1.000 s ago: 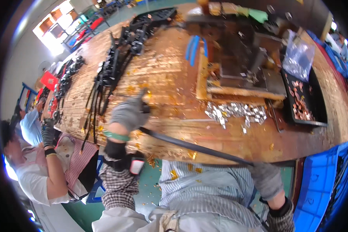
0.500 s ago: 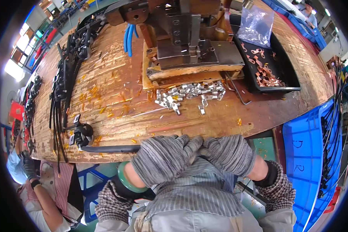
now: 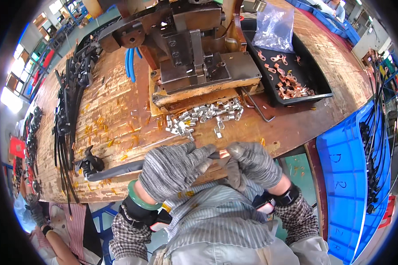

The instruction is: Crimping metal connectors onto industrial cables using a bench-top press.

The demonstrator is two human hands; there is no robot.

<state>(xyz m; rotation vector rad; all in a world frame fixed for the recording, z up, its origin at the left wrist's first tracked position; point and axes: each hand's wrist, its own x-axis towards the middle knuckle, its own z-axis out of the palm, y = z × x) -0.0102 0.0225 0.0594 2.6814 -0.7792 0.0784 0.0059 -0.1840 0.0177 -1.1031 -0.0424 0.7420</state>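
Observation:
A thick black cable (image 3: 119, 170) runs along the table's near edge, its black fitting (image 3: 91, 163) lying at the left end. My left hand (image 3: 172, 168), in a grey knit glove, is closed around the cable near its right end. Bare copper strands (image 3: 224, 153) show at that end, and the gloved fingers of my right hand (image 3: 255, 165) pinch at them. Just beyond my hands a heap of silver cable lugs (image 3: 203, 115) lies on the table, in front of a dark metal press (image 3: 199, 66).
Right of the press, a black tray (image 3: 292, 100) holds copper lugs and a clear bag (image 3: 274, 28). Black cables (image 3: 66, 106) lie bundled at left. A blue crate (image 3: 340, 176) stands at right. Another person's gloved hand (image 3: 36, 212) shows at lower left.
My hands have moved apart, baring the cable's copper end between them. My right hand's fingers have spread to that end. The view has shifted, so the press appears farther left.

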